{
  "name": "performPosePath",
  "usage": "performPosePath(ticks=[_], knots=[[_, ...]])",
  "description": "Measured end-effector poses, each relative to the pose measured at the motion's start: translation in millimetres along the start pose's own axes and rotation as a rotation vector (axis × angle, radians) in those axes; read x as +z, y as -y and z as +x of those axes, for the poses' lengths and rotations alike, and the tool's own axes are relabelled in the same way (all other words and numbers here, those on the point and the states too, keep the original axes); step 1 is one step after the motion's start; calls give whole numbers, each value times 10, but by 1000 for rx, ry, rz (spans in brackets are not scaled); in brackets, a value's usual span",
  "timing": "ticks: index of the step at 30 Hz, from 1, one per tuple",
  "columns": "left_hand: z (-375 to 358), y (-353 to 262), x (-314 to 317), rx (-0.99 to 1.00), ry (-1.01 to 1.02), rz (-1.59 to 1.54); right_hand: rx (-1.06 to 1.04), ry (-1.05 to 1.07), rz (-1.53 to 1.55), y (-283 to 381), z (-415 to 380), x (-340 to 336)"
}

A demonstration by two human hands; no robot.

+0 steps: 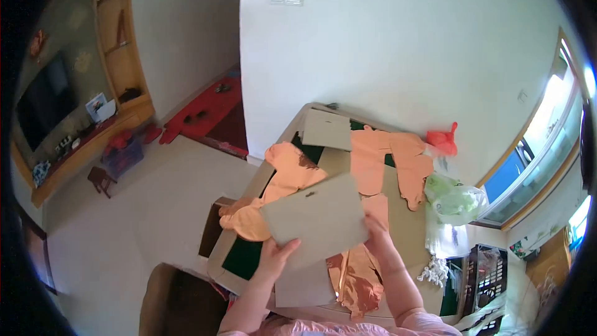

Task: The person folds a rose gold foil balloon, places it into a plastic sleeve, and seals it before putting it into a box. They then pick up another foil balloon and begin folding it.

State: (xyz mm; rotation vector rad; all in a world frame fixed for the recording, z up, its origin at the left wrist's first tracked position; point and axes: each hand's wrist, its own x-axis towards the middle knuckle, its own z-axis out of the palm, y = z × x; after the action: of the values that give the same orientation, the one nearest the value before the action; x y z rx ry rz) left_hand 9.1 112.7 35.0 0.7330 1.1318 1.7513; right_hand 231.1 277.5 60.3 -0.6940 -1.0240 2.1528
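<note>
L hand (273, 256) & R hand (375, 224) grip grey card (314, 218) by its edges over crowded table (410, 221), little free room.

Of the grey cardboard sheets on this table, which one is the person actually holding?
The large tilted sheet nearest the camera, gripped by the left hand and right hand. The smaller sheet lies untouched at the table's far edge.

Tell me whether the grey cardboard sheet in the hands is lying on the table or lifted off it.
Lifted. The grey cardboard sheet is tilted above the table, left hand gripping its lower edge, right hand at its right edge.
</note>
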Motion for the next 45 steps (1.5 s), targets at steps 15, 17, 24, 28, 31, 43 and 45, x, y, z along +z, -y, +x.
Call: performPosePath(ticks=[15,17,24,28,31,43,45], knots=[[454,448,-217,-109,-159,99,-366,-246,-283,635,2117,-364],[360,500,-349,-142,-180,141,-379,-295,-255,739,2778,-570],[161,508,-510,-49,-322,271,-115,-301,-800,809,3926,-1078],[118,396,-439,-125,-325,269,-231,-453,-997,834,4057,-1129],[130,381,-424,-148,-302,293,-449,-613,-1131,728,4081,-1137],[74,430,-418,-140,-292,281,-786,-246,-2180,164,3463,-666],[39,543,-502,-148,-304,388,-784,-259,-2188,121,3523,-661]])
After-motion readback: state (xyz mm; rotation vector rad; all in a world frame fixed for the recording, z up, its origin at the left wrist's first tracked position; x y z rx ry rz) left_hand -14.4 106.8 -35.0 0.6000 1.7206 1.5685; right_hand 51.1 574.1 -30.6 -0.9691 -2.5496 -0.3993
